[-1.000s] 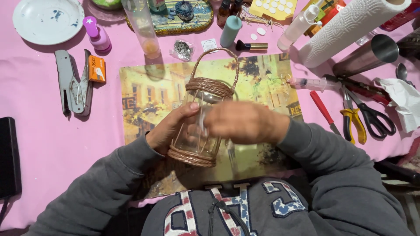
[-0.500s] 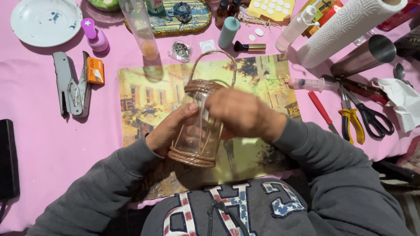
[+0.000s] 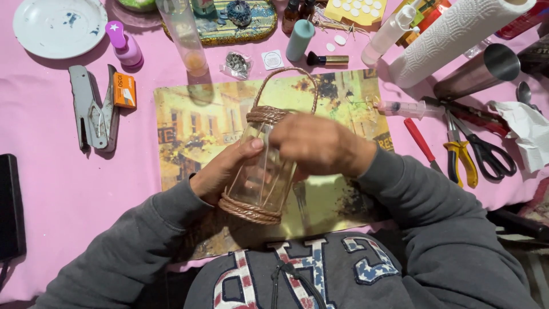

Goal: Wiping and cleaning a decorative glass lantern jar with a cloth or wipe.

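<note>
we hold a glass jar (image 3: 260, 174) with brown cord wrapping tilted above the picture mat (image 3: 194, 126) on the pink surface (image 3: 63, 177); our left hand (image 3: 220, 171) is wrapped around its side, our right hand (image 3: 317, 143) clasped over its upper part.

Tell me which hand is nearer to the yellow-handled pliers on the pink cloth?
Right. The right hand lies left of the yellow-handled pliers; the left hand is farther, beyond the glass jar.
</note>
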